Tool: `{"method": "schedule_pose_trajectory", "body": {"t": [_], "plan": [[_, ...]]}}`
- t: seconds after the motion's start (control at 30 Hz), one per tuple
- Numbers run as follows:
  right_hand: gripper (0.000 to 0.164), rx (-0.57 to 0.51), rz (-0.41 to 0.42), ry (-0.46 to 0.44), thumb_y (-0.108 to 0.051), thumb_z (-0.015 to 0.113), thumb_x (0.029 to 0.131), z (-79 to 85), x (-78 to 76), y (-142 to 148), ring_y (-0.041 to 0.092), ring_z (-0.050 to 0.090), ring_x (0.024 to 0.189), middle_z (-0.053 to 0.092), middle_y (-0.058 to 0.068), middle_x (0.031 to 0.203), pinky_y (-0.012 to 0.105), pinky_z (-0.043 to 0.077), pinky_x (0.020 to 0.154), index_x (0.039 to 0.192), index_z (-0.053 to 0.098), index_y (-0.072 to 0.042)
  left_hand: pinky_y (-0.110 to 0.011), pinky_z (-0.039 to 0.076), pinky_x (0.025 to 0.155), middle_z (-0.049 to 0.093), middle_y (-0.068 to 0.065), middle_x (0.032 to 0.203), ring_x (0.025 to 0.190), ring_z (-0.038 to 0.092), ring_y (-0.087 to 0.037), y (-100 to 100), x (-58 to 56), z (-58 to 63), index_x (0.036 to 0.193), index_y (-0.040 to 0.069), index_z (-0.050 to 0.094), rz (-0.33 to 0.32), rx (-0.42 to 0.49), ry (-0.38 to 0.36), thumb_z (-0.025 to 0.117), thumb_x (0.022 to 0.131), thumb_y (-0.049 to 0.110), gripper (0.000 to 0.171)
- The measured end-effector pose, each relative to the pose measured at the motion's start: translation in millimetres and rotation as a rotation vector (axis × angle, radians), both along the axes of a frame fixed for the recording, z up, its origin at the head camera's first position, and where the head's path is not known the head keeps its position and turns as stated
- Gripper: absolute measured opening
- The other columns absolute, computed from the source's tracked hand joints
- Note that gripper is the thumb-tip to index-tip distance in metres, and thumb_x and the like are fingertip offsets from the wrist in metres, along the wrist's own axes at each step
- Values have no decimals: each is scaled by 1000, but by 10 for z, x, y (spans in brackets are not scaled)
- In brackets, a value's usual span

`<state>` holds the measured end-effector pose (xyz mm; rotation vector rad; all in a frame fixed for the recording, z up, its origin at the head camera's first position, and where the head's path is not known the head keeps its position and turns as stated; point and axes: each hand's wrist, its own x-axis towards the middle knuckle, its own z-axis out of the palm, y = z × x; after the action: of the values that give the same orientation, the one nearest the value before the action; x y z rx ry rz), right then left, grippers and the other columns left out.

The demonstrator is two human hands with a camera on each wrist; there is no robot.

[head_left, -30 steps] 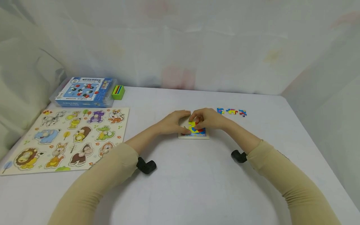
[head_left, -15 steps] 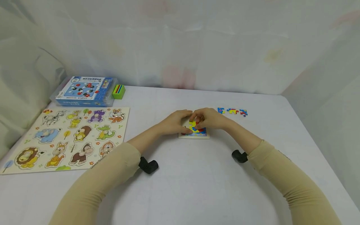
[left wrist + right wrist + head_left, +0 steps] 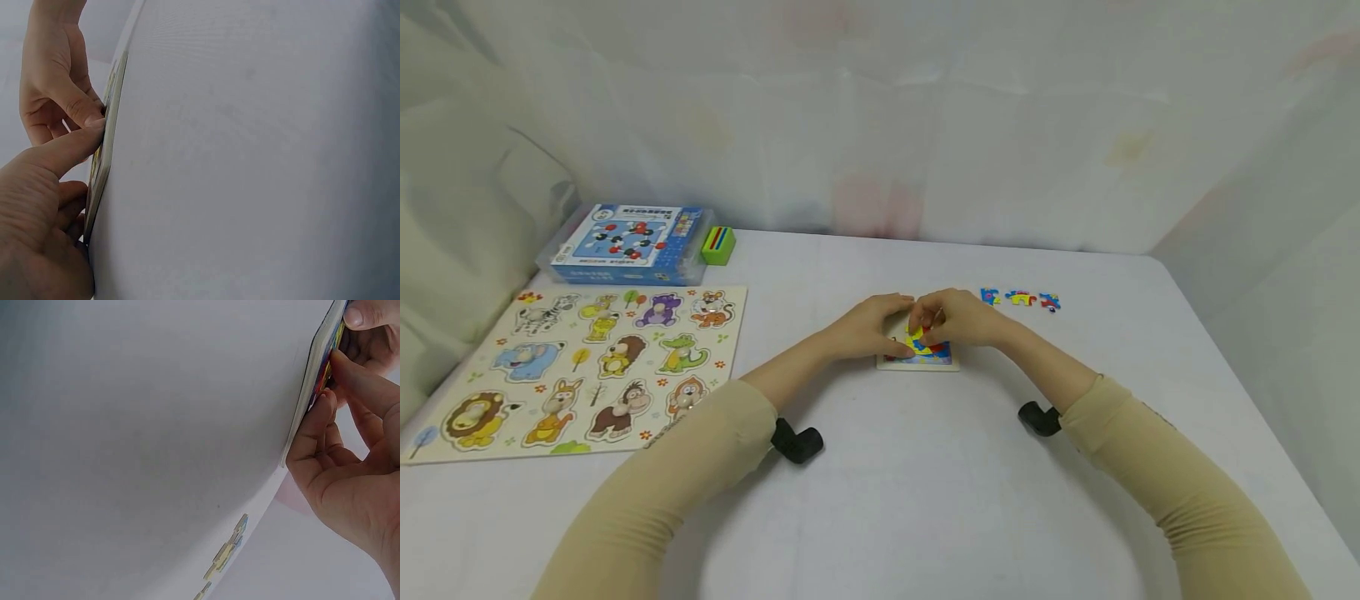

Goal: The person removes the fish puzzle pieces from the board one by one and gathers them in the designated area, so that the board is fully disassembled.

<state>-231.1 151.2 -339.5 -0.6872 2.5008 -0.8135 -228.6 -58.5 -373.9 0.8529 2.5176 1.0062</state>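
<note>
A small jigsaw puzzle board (image 3: 919, 367) with a pale rim lies mid-table, partly filled with red, yellow and blue pieces. My left hand (image 3: 863, 328) holds its left side, thumb on the top face and fingers by the edge. The right hand (image 3: 961, 318) reaches over the board from the other side, thumb and finger pinching a yellow puzzle piece (image 3: 914, 340) close over the picture. Most of that piece is hidden by the fingers. In the right wrist view the right thumb and fingertips sit right at the board's coloured face (image 3: 325, 372).
Three loose puzzle pieces (image 3: 1021, 297) lie in a row behind and right of the board. A large animal puzzle (image 3: 580, 358) covers the table's left side. Behind it stand a blue molecule-kit box (image 3: 625, 246) and a small green block (image 3: 718, 246).
The right fingertips have shifted slightly right and down over the board, with the yellow piece shifting under them. The left hand keeps its place on the board.
</note>
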Motion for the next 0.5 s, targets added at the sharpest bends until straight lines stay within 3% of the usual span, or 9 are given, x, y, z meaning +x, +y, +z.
{"method": "schedule_pose_trajectory", "body": {"t": [0.2,0.5], "plan": [[29,26,0,23,-13,72,88,13,22,-22,22,59,91,63,7,101,26,50,77,117,66,-15,-49,25,125,44,-7,155,149,34,-28,4,0,-7,148,8,44,-14,21,13,79,82,30,79],[26,13,20,24,-12,72,89,-4,-4,-4,25,57,107,65,8,111,39,52,96,114,68,-13,-49,21,127,39,-9,159,153,26,-29,7,-1,1,151,5,38,4,-5,-1,78,83,34,84]]}}
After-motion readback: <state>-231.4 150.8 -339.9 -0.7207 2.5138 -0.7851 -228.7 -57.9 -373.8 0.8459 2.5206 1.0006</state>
